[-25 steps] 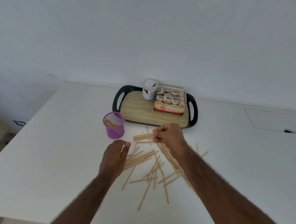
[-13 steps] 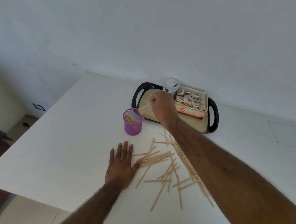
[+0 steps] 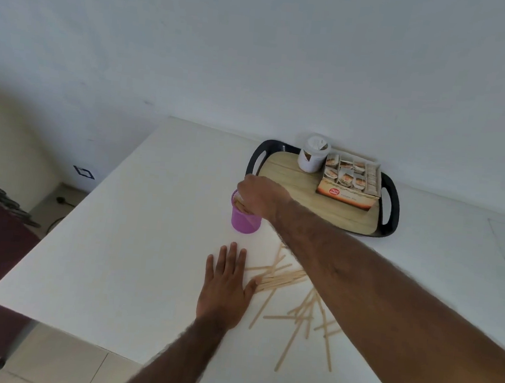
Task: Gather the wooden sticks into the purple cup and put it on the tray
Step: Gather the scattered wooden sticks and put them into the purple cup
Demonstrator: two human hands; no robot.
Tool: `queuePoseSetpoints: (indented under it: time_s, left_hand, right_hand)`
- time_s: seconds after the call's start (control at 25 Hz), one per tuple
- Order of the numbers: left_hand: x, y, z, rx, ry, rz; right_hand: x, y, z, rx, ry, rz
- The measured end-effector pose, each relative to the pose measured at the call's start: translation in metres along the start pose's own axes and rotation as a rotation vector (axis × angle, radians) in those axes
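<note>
The purple mesh cup (image 3: 244, 220) stands on the white table, just left of the tray (image 3: 391, 211), which has black handles and a wood-look floor. My right hand (image 3: 260, 195) is over the cup's mouth with its fingers curled down around wooden sticks (image 3: 239, 203) whose ends show inside the rim. Several loose wooden sticks (image 3: 283, 279) lie scattered on the table under and beside my right forearm. My left hand (image 3: 226, 284) lies flat on the table with fingers spread, its thumb touching the nearest sticks.
On the tray stand a white jar (image 3: 313, 152) and an open box of small packets (image 3: 351, 180). The table's left edge (image 3: 66, 222) drops to the floor. A wall rises behind the table.
My right hand has come down from above the tray's edge onto the cup's mouth with the sticks. My left hand has stayed flat on the table. The view has shifted.
</note>
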State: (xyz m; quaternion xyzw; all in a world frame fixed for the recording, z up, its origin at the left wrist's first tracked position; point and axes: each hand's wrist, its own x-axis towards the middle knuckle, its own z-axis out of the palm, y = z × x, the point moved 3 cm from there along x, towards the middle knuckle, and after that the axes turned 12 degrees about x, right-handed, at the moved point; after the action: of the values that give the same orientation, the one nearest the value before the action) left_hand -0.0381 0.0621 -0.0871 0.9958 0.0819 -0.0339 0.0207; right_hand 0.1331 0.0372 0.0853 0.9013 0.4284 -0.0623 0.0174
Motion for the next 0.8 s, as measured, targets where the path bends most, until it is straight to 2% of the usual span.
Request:
queuePoseSetpoints:
  time_s: [0.12, 0.24, 0.4, 0.52, 0.68, 0.8]
  left_hand:
    - [-0.001, -0.001, -0.002, 0.001, -0.001, 0.013]
    - [-0.002, -0.001, -0.005, -0.004, -0.016, 0.021]
    - [-0.003, -0.001, -0.010, -0.054, -0.013, 0.037]
    - [-0.008, 0.006, -0.015, -0.090, 0.009, 0.112]
    - [-0.015, 0.033, -0.018, -0.084, 0.058, 0.118]
    - [-0.015, 0.058, -0.021, -0.071, 0.050, 0.151]
  right_hand:
    - [-0.004, 0.014, -0.006, 0.115, 0.035, -0.006]
    - [-0.024, 0.037, -0.019, 0.371, 0.166, 0.038]
    - [-0.092, 0.081, -0.008, 0.666, 0.375, 0.252]
    - [-0.170, 0.121, 0.045, 0.661, 0.286, 0.513]
    - [-0.274, 0.150, 0.121, 0.434, 0.032, 0.896]
    - [-0.304, 0.142, 0.141, 0.443, 0.004, 0.993]
